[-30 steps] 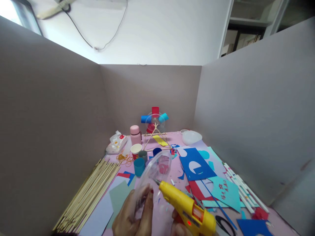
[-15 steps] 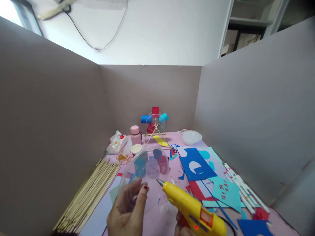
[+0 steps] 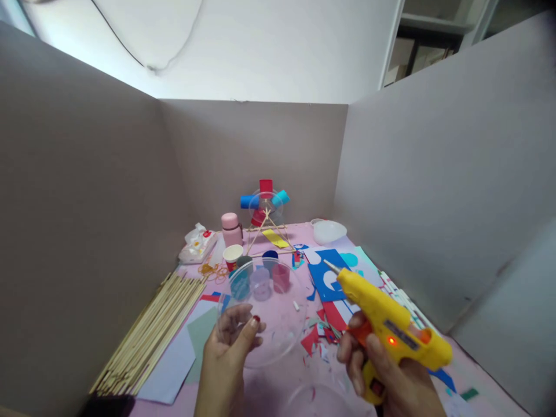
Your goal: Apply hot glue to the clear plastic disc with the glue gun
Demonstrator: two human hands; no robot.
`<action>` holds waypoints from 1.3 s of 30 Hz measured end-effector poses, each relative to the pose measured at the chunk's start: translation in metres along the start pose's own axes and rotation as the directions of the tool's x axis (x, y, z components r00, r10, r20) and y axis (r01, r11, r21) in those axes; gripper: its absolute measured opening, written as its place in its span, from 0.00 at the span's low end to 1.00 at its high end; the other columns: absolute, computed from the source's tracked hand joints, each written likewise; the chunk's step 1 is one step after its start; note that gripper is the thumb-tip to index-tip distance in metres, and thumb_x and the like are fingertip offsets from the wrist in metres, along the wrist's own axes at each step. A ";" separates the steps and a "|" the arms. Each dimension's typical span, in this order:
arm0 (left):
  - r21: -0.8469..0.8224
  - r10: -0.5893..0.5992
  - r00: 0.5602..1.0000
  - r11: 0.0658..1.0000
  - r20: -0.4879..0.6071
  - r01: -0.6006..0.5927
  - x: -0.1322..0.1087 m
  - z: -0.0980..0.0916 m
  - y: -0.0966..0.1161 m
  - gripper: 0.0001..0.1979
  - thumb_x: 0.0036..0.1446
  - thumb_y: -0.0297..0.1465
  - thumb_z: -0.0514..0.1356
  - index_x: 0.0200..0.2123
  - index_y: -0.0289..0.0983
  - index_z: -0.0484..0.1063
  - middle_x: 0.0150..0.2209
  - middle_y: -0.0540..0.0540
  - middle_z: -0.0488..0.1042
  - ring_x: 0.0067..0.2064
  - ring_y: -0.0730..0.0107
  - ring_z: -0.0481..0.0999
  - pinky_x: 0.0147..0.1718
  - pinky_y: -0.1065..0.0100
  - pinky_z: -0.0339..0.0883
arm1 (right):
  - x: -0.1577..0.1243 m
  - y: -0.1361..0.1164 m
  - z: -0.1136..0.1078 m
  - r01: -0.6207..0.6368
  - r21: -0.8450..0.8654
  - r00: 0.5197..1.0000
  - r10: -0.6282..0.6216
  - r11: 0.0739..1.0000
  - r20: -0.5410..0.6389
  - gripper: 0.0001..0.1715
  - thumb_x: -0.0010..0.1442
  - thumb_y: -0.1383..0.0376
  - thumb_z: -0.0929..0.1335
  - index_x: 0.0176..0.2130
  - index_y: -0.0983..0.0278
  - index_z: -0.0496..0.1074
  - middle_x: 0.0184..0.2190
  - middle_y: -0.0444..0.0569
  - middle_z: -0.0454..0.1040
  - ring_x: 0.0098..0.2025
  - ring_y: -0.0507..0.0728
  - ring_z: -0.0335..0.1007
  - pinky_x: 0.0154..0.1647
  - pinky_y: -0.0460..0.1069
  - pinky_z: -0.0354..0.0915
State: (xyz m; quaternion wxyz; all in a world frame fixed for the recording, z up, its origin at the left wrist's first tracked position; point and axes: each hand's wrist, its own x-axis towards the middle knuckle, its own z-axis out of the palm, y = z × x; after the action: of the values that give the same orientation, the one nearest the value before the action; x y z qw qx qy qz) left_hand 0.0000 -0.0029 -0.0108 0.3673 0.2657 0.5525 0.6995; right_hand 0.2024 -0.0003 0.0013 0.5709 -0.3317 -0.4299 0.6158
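My left hand (image 3: 232,341) pinches the left edge of a clear round plastic lid (image 3: 278,341), which is tilted up facing me. Through the lid show several small paper cups, among them a pink one (image 3: 281,279), a lilac one (image 3: 260,284) and a teal one (image 3: 240,285). In my right hand (image 3: 382,368) is a yellow hot glue gun (image 3: 386,307), its red light lit and a finger at the orange trigger. The metal nozzle points up and left, apart from the lid. Another clear round piece (image 3: 319,399) lies at the front edge.
A stick-framed wheel with coloured cups (image 3: 266,202) stands at the back, beside a pink bottle (image 3: 231,230). Wooden sticks (image 3: 150,336) lie on the left. Blue card (image 3: 325,272) and paper scraps (image 3: 321,336) spread on the right. Grey partitions (image 3: 256,145) enclose the table.
My right hand has raised the glue gun and moved it right, away from the lid. The lid now faces me more squarely. The view has shifted slightly.
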 end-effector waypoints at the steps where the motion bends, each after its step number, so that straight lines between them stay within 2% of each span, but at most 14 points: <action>1: -0.017 -0.049 0.999 0.999 0.014 0.050 0.001 -0.002 -0.005 0.22 0.35 0.39 0.72 0.34 0.37 0.72 0.29 0.53 0.74 0.29 0.72 0.77 0.25 0.75 0.69 | 0.000 -0.003 -0.002 0.025 0.030 0.998 -0.023 0.999 -0.054 0.23 0.51 0.46 0.72 0.36 0.61 0.69 0.22 0.42 0.74 0.15 0.45 0.61 0.19 0.42 0.57; 5: -0.060 -0.250 0.966 0.965 0.059 0.254 -0.001 -0.011 -0.029 0.22 0.35 0.34 0.73 0.35 0.36 0.72 0.28 0.54 0.74 0.28 0.75 0.76 0.26 0.75 0.70 | -0.003 -0.011 -0.020 0.045 0.099 0.986 -0.028 0.994 -0.165 0.19 0.53 0.52 0.72 0.36 0.62 0.68 0.21 0.42 0.73 0.15 0.45 0.61 0.17 0.41 0.57; 10: -0.057 -0.339 0.937 0.937 0.088 0.345 -0.009 -0.022 -0.057 0.19 0.36 0.31 0.72 0.33 0.35 0.73 0.27 0.53 0.74 0.26 0.75 0.76 0.27 0.74 0.70 | -0.012 -0.005 -0.041 -0.008 0.162 0.983 0.037 0.987 -0.178 0.17 0.53 0.54 0.73 0.35 0.63 0.69 0.21 0.43 0.74 0.15 0.46 0.61 0.16 0.41 0.58; 16: -0.034 -0.349 0.931 0.934 0.107 0.355 -0.007 -0.027 -0.070 0.17 0.39 0.30 0.70 0.35 0.35 0.73 0.26 0.51 0.76 0.26 0.73 0.76 0.28 0.73 0.70 | -0.025 0.010 -0.053 -0.088 0.125 0.978 0.109 0.988 -0.175 0.19 0.52 0.54 0.74 0.34 0.65 0.70 0.20 0.43 0.73 0.15 0.45 0.62 0.16 0.39 0.55; 21: -0.010 -0.295 0.953 0.955 0.065 0.296 -0.004 -0.030 -0.066 0.21 0.35 0.31 0.71 0.36 0.36 0.73 0.25 0.52 0.76 0.27 0.73 0.77 0.27 0.75 0.69 | -0.029 0.021 -0.067 -0.172 0.046 0.973 0.177 0.984 -0.151 0.21 0.51 0.52 0.73 0.34 0.66 0.70 0.20 0.44 0.74 0.14 0.45 0.61 0.16 0.39 0.53; 25: 0.013 -0.270 0.960 0.963 0.069 0.270 -0.001 -0.032 -0.062 0.21 0.36 0.30 0.70 0.38 0.36 0.73 0.27 0.51 0.77 0.28 0.73 0.77 0.27 0.75 0.70 | -0.029 0.025 -0.084 -0.173 0.045 0.972 0.178 0.984 -0.156 0.22 0.52 0.51 0.73 0.36 0.66 0.70 0.21 0.45 0.75 0.15 0.45 0.61 0.16 0.40 0.55; 28: 0.032 -0.274 0.961 0.962 0.035 0.273 0.004 -0.034 -0.059 0.18 0.40 0.25 0.67 0.38 0.36 0.74 0.26 0.51 0.78 0.26 0.75 0.77 0.26 0.78 0.70 | -0.026 0.023 -0.105 -0.134 0.081 0.963 0.149 0.988 -0.224 0.23 0.51 0.51 0.74 0.36 0.66 0.69 0.23 0.46 0.77 0.16 0.47 0.64 0.16 0.40 0.58; 32: 0.039 -0.313 0.950 0.949 -0.001 0.313 0.014 -0.037 -0.060 0.15 0.42 0.21 0.64 0.36 0.38 0.74 0.24 0.53 0.78 0.24 0.76 0.76 0.23 0.80 0.70 | -0.024 0.016 -0.137 -0.097 0.128 0.928 0.136 0.987 -0.347 0.26 0.45 0.51 0.76 0.35 0.65 0.69 0.25 0.47 0.78 0.19 0.49 0.69 0.18 0.42 0.63; 36: 0.027 -0.358 0.934 0.933 0.006 0.358 0.028 -0.047 -0.081 0.14 0.45 0.24 0.64 0.38 0.41 0.74 0.25 0.54 0.79 0.25 0.74 0.77 0.25 0.78 0.72 | -0.029 0.014 -0.158 -0.085 0.155 0.889 0.145 0.984 -0.434 0.28 0.42 0.51 0.78 0.36 0.64 0.70 0.28 0.47 0.79 0.23 0.51 0.72 0.19 0.42 0.64; 39: 0.033 -0.375 0.926 0.927 0.034 0.374 0.039 -0.055 -0.102 0.14 0.44 0.25 0.66 0.37 0.43 0.75 0.25 0.55 0.80 0.27 0.75 0.78 0.26 0.79 0.72 | -0.034 0.021 -0.164 -0.094 0.187 0.846 0.177 0.978 -0.503 0.28 0.42 0.49 0.77 0.35 0.65 0.71 0.26 0.46 0.79 0.22 0.51 0.73 0.18 0.42 0.65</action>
State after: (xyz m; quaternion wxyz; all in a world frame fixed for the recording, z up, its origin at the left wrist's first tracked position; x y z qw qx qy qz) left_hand -0.0431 0.0094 -0.1248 0.5013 0.1741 0.5947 0.6039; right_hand 0.3455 -0.0085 -0.0876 0.6443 -0.4689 -0.1869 0.5745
